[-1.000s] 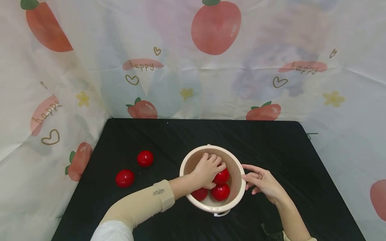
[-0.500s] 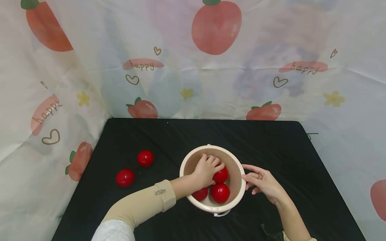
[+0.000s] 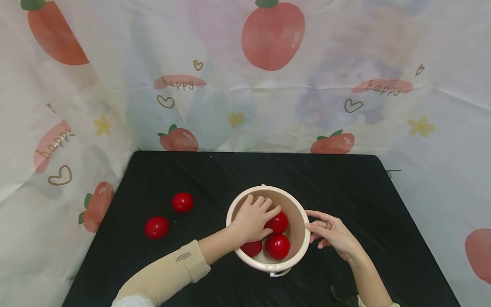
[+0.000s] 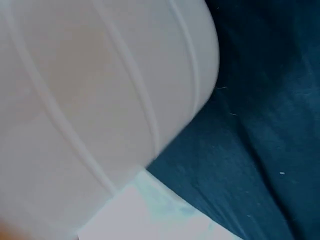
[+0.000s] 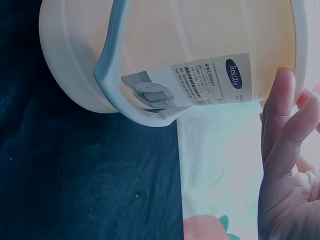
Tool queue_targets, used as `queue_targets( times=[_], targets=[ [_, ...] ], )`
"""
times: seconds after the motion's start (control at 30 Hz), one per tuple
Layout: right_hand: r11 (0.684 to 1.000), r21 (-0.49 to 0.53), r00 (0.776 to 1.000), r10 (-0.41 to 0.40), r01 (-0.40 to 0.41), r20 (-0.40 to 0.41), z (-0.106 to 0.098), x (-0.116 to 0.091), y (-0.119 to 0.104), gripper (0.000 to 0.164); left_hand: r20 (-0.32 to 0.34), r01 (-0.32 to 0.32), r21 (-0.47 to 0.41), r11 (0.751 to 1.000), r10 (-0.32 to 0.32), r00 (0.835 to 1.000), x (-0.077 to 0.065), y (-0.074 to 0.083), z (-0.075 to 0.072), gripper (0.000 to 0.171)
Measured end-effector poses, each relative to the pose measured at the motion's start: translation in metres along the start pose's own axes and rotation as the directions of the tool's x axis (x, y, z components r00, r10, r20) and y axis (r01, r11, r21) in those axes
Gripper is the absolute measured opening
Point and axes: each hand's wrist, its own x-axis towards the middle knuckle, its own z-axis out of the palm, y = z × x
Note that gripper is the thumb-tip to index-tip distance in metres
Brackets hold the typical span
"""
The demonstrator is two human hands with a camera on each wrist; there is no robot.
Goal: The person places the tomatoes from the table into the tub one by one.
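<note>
A cream bucket [image 3: 301, 251] stands on the black-covered table with several red balls inside, among them a front ball [image 3: 278, 247]. My left hand [image 3: 251, 219] reaches over the left rim into the bucket. Its fingers are spread, and the fingertips and thumb lie beside an upper ball [image 3: 278, 222]; contact is hard to tell. Another ball [image 3: 252, 248] is partly hidden below the wrist. My right hand [image 3: 331, 232] touches the right rim with extended fingers. In the right wrist view its fingertips [image 5: 284, 82] rest at the rim, near the labelled side and handle [image 5: 112, 55].
Two red balls, one nearer [image 3: 157, 227] and one farther [image 3: 183, 202], lie on the table [image 3: 345, 183] left of the bucket. A printed fruit-pattern cloth [image 3: 215, 106] hangs behind and at the sides.
My left hand has drawn slightly left and back inside the bucket, its fingers spreading away from the upper ball. The right hand keeps its place at the rim. The head view has shifted a little.
</note>
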Motion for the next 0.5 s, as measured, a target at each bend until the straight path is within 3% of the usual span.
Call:
queue_targets(
  times=[0.13, 0.27, 0.37, 0.5],
  targets=[
    [1.0, 0.0, 1.0, -0.002, 0.002, 0.0, 0.0, 0.0, 0.0, 0.058, -0.176, 0.038, -0.109, 0.993, -0.057, 0.983, -0.02, -0.016, -0.005, 0.067],
    [1.0, -0.001, 1.0, -0.005, 0.005, -0.002, 0.0, 0.0, 0.0, 0.058, -0.321, 0.126, -0.175, 0.976, -0.177, 0.93, -0.042, -0.039, -0.008, 0.058],
    [1.0, -0.002, 1.0, -0.004, 0.004, -0.004, 0.0, 0.0, 0.001, 0.058, -0.354, 0.22, -0.209, 0.953, -0.284, 0.891, -0.061, -0.058, -0.006, 0.056],
    [1.0, 0.0, 1.0, -0.003, 0.003, -0.007, 0.0, 0.0, 0.001, 0.057, -0.331, 0.35, -0.25, 0.903, -0.42, 0.845, -0.09, -0.078, 0.005, 0.057]
  ],
)
